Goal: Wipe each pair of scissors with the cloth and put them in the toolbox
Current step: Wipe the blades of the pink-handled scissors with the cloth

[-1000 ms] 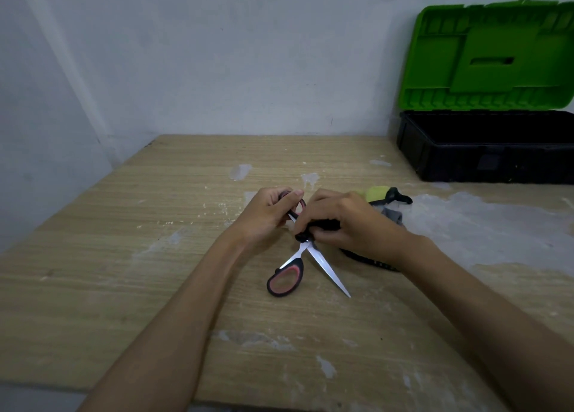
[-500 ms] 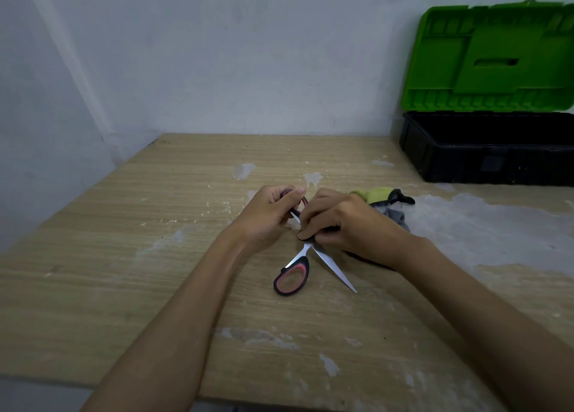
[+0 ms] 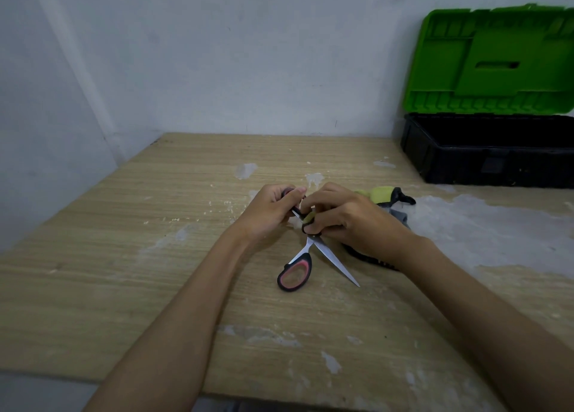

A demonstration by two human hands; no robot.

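Observation:
A pair of scissors (image 3: 332, 261) with black-and-pink handles lies spread open at the middle of the table, its lower handle loop resting on the wood. My left hand (image 3: 270, 208) grips the upper handle. My right hand (image 3: 348, 219) pinches a yellow-green, black and grey cloth (image 3: 383, 194) against the scissors near the pivot. One bare blade points toward me and to the right. The rest of the cloth trails out behind my right hand. The toolbox (image 3: 484, 160), black with a raised green lid, stands open at the back right.
The wooden table (image 3: 139, 256) has white paint smears, largest at the right. White walls close the back and left sides. The table's front edge runs just below my forearms.
My right hand has slid a little up the scissors toward my left hand, and a bit of yellow cloth now shows between its fingers. The scissors have barely shifted.

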